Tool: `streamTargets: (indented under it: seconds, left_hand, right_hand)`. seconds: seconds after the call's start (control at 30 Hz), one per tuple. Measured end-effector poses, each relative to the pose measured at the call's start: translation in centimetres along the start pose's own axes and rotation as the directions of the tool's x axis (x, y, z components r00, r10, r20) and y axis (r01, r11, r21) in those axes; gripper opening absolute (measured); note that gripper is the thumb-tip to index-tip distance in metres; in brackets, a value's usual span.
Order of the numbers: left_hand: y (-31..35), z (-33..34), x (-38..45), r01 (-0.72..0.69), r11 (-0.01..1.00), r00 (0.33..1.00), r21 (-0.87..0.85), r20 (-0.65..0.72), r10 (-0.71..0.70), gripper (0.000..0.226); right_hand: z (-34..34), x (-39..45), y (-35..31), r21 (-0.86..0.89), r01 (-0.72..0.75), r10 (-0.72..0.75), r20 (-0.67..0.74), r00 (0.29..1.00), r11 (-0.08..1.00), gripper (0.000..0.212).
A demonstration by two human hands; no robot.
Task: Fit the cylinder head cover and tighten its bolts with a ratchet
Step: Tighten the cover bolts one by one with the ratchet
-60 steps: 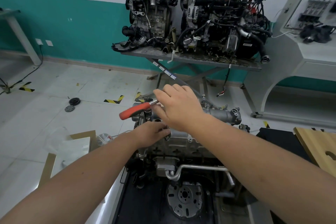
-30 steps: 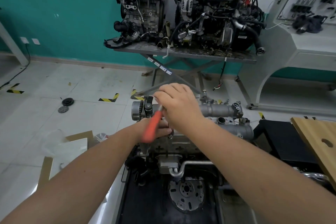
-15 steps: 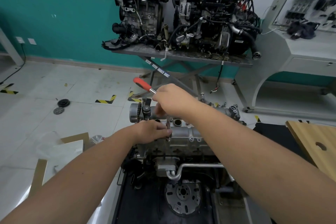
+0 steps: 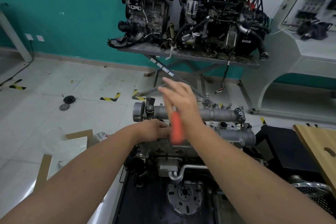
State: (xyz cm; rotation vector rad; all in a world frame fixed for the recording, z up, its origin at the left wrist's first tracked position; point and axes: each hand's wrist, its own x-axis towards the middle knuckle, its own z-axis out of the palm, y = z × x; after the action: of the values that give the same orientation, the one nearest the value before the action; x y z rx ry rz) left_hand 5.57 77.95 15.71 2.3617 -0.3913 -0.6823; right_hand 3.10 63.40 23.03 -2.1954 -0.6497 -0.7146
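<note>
A silver cylinder head cover (image 4: 209, 114) sits on top of an engine in the middle of the view, close in front of the person. An orange-handled ratchet (image 4: 176, 129) stands over the cover's near left part, its handle pointing toward the viewer and blurred with motion. The right hand (image 4: 179, 100) is above the handle with its fingers stretched out; whether the palm or thumb has hold of the tool cannot be told through the blur. The left hand (image 4: 154, 130) rests low on the cover beside the ratchet's head, fingers bent toward the bolt area, seemingly steadying the socket; what they hold is hidden. This looks like the tightening stage, with the cover already seated. The next move likely calls for a firm grasp of the handle and another swing. Behind, two other engines (image 4: 190, 11) stand on a grey tabletop (image 4: 190, 56) against a teal wall.
</note>
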Motion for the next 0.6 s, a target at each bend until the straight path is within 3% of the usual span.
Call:
streamTargets:
  seconds: [0.07,0.2,0.3,0.33,0.4,0.53,0.6]
  left_hand:
    - [-0.1,0.2,0.0,-0.065,0.998,0.998,0.004,-0.014,0.065,0.038]
    - [0.1,0.1,0.8,0.013,1.0,1.0,0.013,-0.011,-0.013,0.023]
    - [0.6,-0.3,1.1,0.043,0.996,0.998,0.082,0.032,-0.046,0.009]
    - [0.4,-0.4,1.1,0.034,0.996,0.999,0.083,0.028,-0.037,0.013]
    - [0.4,-0.4,0.8,0.037,0.996,0.999,0.075,0.024,-0.039,0.045]
    - [0.5,-0.1,0.6,0.056,0.998,0.995,0.02,0.079,-0.058,0.053]
    - [0.5,-0.1,0.4,0.06,0.998,0.996,0.004,0.063,-0.06,0.072]
  right_hand:
    - [-0.2,0.4,0.1,-0.254,0.195,-0.181,0.077,0.98,0.947,0.037]
    - [-1.0,1.4,-1.5,-0.542,0.257,-0.068,0.344,0.936,0.8,0.024]
    - [-1.5,1.5,-2.4,-0.542,0.233,0.01,0.407,0.913,0.807,0.038]
    - [-1.7,1.5,-2.6,-0.518,0.239,0.011,0.433,0.901,0.821,0.045]
    - [-2.1,1.7,-2.9,-0.489,0.264,0.011,0.489,0.872,0.831,0.052]
    - [-2.6,2.6,-3.1,-0.533,0.281,0.068,0.543,0.837,0.798,0.044]
    - [-2.6,3.2,-3.3,-0.545,0.221,0.159,0.565,0.81,0.809,0.034]
